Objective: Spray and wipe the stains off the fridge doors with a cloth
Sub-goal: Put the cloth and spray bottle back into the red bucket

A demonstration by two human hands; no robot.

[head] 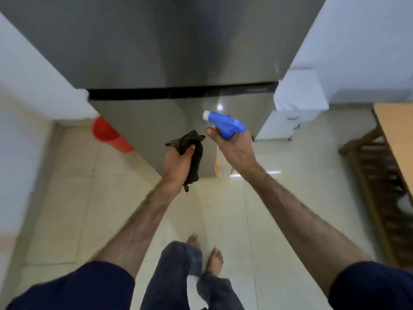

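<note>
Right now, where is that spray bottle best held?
At the neck under the blue head, coming from behind, as the right hand does: the nozzle faces the fridge, the trigger sits in finger reach, and the bottle hangs below.

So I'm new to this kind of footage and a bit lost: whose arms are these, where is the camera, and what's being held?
The camera sits on a person's head, looking forward and down, so the two arms are the wearer's own. They stand barefoot on a tiled floor facing a steel fridge, seen from above. The left hand grips a dark cloth. The right hand holds a spray bottle with a blue trigger head, nozzle aimed at the fridge. A red bucket stands left of the fridge, and a wooden table is at the right edge.
</note>
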